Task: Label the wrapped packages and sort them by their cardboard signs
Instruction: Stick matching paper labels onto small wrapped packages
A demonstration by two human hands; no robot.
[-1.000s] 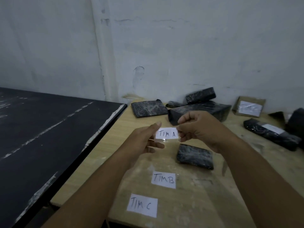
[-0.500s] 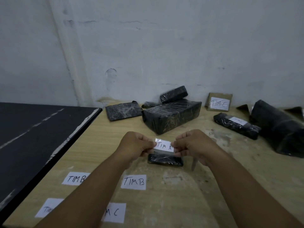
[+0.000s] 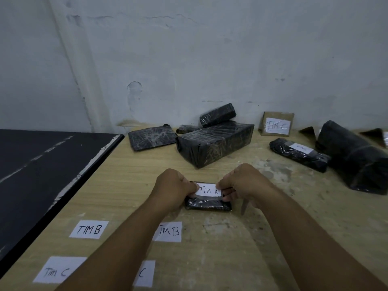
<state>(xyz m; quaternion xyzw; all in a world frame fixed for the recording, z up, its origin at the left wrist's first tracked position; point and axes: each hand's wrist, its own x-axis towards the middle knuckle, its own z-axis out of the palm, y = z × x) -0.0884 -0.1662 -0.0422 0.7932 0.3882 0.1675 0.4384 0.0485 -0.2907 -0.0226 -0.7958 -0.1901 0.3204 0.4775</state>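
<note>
Big pkg point(image 3: 214, 141) behind label point(image 3: 208, 190) — slips point(image 3: 89, 229) nearer.

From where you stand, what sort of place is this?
Probably a parcel sorting corner: black wrapped packages piled on a worn wooden table, handwritten paper labels laid out, and a cardboard sign marked TIM C.

Black package point(image 3: 207, 204), white label point(image 3: 209, 191), tan table point(image 3: 130, 185), seemingly brown sign point(image 3: 277, 114).

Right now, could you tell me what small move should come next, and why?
Probably press the TIM A label flat onto the small black package: the left hand and right hand pinch its ends over it, seemingly not yet stuck down.
</note>
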